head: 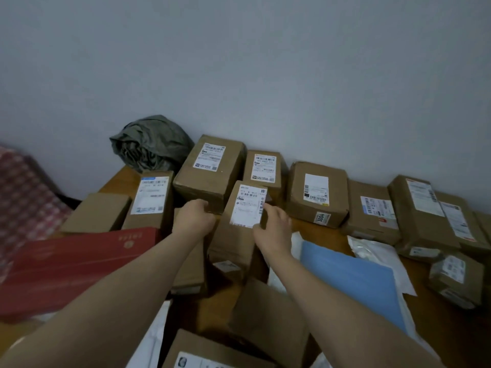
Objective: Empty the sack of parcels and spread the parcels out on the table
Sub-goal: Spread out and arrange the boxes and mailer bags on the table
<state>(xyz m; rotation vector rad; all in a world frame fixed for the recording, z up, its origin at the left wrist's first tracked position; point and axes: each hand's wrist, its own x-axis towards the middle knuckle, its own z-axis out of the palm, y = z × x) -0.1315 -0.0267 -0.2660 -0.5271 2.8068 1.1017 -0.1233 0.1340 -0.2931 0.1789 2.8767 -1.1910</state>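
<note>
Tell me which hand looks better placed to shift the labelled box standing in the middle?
Right, probably. The right hand holds the middle box by its right edge, beside the label, while the left hand grips the near corner of the bigger box behind it.

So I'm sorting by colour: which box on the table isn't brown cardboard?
The long red box lying at the near left. All the other boxes are brown cardboard, most with white labels.
</note>
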